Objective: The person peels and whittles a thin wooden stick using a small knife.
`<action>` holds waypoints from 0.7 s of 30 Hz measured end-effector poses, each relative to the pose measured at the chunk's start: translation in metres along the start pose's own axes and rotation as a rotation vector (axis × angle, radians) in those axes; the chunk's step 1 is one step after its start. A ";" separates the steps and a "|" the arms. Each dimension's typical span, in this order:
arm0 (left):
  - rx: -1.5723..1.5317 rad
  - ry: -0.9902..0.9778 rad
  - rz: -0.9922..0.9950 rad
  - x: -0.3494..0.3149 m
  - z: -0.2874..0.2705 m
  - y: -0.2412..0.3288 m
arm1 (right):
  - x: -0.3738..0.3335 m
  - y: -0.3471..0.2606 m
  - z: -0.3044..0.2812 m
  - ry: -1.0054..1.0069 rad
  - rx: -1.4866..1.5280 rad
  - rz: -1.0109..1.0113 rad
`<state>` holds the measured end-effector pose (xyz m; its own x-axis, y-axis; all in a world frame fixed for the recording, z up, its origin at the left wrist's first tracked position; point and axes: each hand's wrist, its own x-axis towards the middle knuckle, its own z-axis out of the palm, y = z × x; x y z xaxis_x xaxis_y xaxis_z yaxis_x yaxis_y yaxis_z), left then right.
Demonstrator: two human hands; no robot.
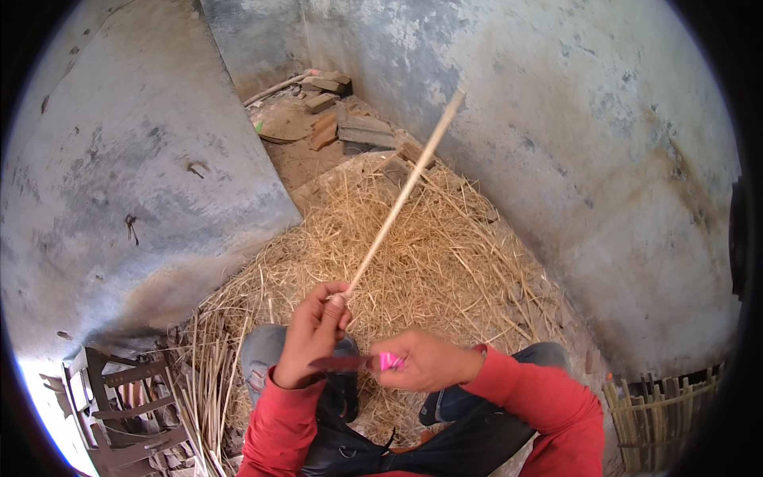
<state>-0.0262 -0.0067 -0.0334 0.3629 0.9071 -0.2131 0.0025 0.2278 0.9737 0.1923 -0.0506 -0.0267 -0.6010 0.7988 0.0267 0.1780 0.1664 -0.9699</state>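
My left hand [319, 326] is closed round the lower end of a long pale wooden strip, which looks like split bamboo [409, 184]. The strip slants up and away to the right, toward the far wall. In my right hand [425, 359] is a knife [343, 363] with a dark reddish-brown blade and bright pink on its handle. Its blade points left and lies in front of my left wrist in this view; whether it touches the wrist or sleeve I cannot tell. The blade is apart from the strip.
Straw-like shavings [413, 254] cover the floor around my feet. Long thin strips [208, 389] lie at the left, beside a brown wooden chair [131, 405]. Bricks and tiles [362, 129] are piled in the far corner. A slatted basket [660, 421] stands at lower right, near the wall [620, 199].
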 end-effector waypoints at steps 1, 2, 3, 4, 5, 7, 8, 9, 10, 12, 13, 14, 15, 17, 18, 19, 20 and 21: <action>-0.055 0.002 0.010 0.000 -0.007 0.003 | 0.000 0.002 0.004 -0.054 -0.003 0.016; -0.111 0.002 0.020 0.000 -0.010 0.006 | 0.000 0.003 0.006 -0.106 -0.008 0.032; -0.156 0.001 -0.001 -0.003 -0.010 0.011 | 0.000 0.000 0.003 -0.104 -0.007 0.029; -0.152 0.006 -0.005 -0.005 -0.012 0.009 | 0.000 -0.006 -0.002 0.005 -0.018 0.095; -0.133 -0.020 0.007 -0.005 -0.013 0.006 | 0.000 -0.008 -0.007 0.115 -0.030 0.162; -0.085 -0.063 0.016 -0.007 -0.010 0.007 | -0.001 -0.007 -0.019 0.223 -0.049 0.169; -0.086 -0.060 0.018 -0.007 -0.008 0.006 | -0.001 -0.007 -0.024 0.333 -0.073 0.177; -0.088 -0.072 0.015 -0.008 -0.006 0.004 | 0.001 -0.008 -0.025 0.410 0.021 0.162; -0.092 -0.092 0.013 -0.007 -0.004 0.002 | 0.001 -0.006 -0.026 0.416 0.017 0.163; -0.082 -0.105 0.026 -0.008 -0.001 0.001 | 0.003 -0.003 -0.026 0.677 0.081 0.067; -0.066 -0.136 0.022 -0.010 0.000 0.001 | 0.004 -0.004 -0.026 0.679 0.079 0.068; -0.051 -0.167 0.018 -0.011 0.002 0.002 | 0.004 -0.007 -0.027 0.685 0.094 0.091; -0.052 -0.170 0.018 -0.012 0.003 0.003 | 0.004 -0.008 -0.027 0.689 0.108 0.114; -0.001 -0.199 -0.009 -0.014 0.008 0.004 | 0.005 -0.005 -0.025 0.699 0.144 0.097; -0.002 -0.197 -0.009 -0.015 0.010 0.005 | 0.006 -0.003 -0.024 0.710 0.180 0.080; 0.074 -0.208 0.015 -0.014 0.012 0.006 | 0.005 0.001 -0.025 0.710 0.179 0.080; 0.150 -0.219 0.038 -0.014 0.013 0.007 | 0.004 0.005 -0.027 0.706 0.144 0.083; 0.151 -0.219 0.039 -0.014 0.012 0.006 | 0.003 0.007 -0.029 0.701 0.110 0.086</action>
<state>-0.0195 -0.0221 -0.0234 0.5588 0.8121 -0.1684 0.1170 0.1238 0.9854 0.2143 -0.0307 -0.0268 0.0604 0.9962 0.0622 0.1007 0.0559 -0.9933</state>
